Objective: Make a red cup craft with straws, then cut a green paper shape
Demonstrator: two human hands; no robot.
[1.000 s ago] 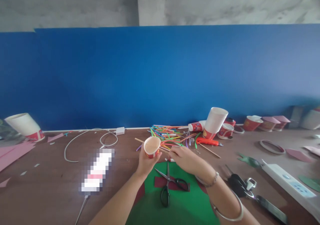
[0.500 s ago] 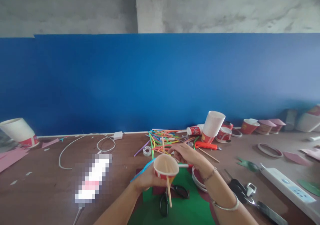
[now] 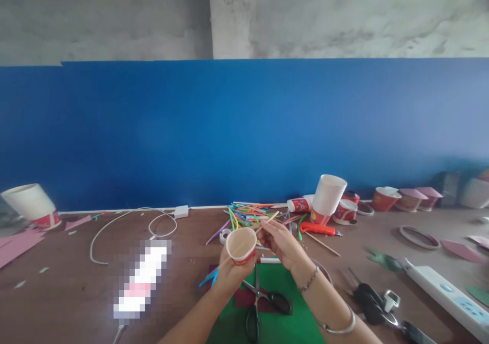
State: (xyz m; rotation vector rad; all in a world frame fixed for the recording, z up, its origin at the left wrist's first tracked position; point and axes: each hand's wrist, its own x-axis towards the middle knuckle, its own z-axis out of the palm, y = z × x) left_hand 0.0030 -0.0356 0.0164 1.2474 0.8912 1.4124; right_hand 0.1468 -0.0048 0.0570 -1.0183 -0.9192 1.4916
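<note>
My left hand (image 3: 232, 277) is wrapped round a red and white paper cup (image 3: 241, 245), its open mouth tilted toward me. My right hand (image 3: 275, 239) pinches a thin wooden stick (image 3: 270, 222) just right of the cup; the stick's upper end points up and right. Below the cup, black-handled scissors (image 3: 258, 294) lie spread on green paper (image 3: 233, 328) with a dark red piece. A red and white marker (image 3: 269, 260) lies near my right wrist.
Colourful strips (image 3: 248, 212) lie behind my hands. Stacked cups (image 3: 328, 196) and an orange cutter (image 3: 319, 229) are at the back right. A power strip (image 3: 451, 293) and loose tools (image 3: 372, 301) lie right; a lit, blurred device (image 3: 141, 280) lies left.
The cup has shifted slightly left and up in my left hand. The stick that crossed it is now pinched in my right hand, to its right. The scissors show more fully.
</note>
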